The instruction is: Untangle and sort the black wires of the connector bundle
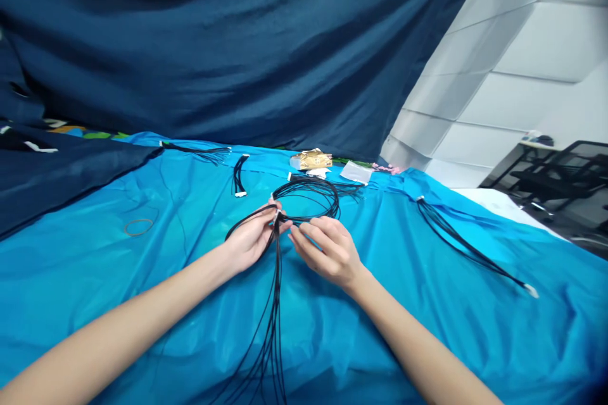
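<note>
My left hand [254, 239] is closed around a bundle of thin black wires [276, 285], with a small white connector [277, 216] at its fingertips. Loose wire ends from that bundle hang down and fan out towards the near edge. A ring of black wire [338, 201] loops out beyond both hands. Just right of the connector, my right hand [327, 252] has thumb and forefinger pinched together on a black wire; the exact grip is partly hidden by the fingers.
More black wire harnesses lie around: a short one [239, 176], one at the back left [197, 150] and a long one at the right [468, 243]. A rubber band [139, 226] rests left. Behind are a gold packet [311, 159] and a white slip [356, 173].
</note>
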Demonstrator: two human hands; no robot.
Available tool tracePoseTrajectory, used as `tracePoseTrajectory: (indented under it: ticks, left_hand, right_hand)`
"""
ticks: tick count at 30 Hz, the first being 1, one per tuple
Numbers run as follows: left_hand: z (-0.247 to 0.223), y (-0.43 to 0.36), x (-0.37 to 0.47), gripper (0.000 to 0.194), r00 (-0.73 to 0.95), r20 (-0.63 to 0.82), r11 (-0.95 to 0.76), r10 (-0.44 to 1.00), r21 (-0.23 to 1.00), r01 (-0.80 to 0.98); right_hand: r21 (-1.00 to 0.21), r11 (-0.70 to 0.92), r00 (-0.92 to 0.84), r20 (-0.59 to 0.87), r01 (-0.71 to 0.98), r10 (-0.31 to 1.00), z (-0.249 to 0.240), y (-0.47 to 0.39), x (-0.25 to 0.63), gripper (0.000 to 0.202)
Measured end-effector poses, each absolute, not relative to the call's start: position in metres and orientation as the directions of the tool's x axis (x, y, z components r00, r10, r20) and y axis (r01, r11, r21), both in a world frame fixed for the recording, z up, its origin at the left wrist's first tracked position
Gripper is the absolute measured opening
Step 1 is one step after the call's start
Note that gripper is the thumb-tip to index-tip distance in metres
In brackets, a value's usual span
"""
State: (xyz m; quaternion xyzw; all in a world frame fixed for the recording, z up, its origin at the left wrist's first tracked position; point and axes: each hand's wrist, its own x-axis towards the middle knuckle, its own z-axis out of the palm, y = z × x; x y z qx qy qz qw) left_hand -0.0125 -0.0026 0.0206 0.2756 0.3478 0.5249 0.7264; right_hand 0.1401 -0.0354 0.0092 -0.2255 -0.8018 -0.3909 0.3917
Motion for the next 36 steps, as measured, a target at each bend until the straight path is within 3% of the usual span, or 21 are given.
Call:
tracePoseTrajectory:
  ticks: [11, 21, 36]
  left_hand:
    - [0.009, -0.004, -0.009, 0.009, 0.239, -0.119, 0.241, 0.964, 0.773, -0.586]
    - [0.008, -0.009, -0.005, 0.011, 0.218, -0.123, 0.232, 0.968, 0.770, -0.594]
    - [0.018, -0.012, -0.007, 0.013, 0.318, -0.138, 0.312, 0.938, 0.740, -0.596]
  right_hand:
    - [0.425, 0.623, -0.633, 0.760, 0.657, 0.150, 0.007, -0.034, 0.133, 0.013]
    - [0.423, 0.600, -0.637, 0.746, 0.679, 0.195, 0.007, -0.033, 0.133, 0.013]
    - [0.158, 0.681, -0.415, 0.880, 0.715, 0.232, 0.006, -0.039, 0.126, 0.006]
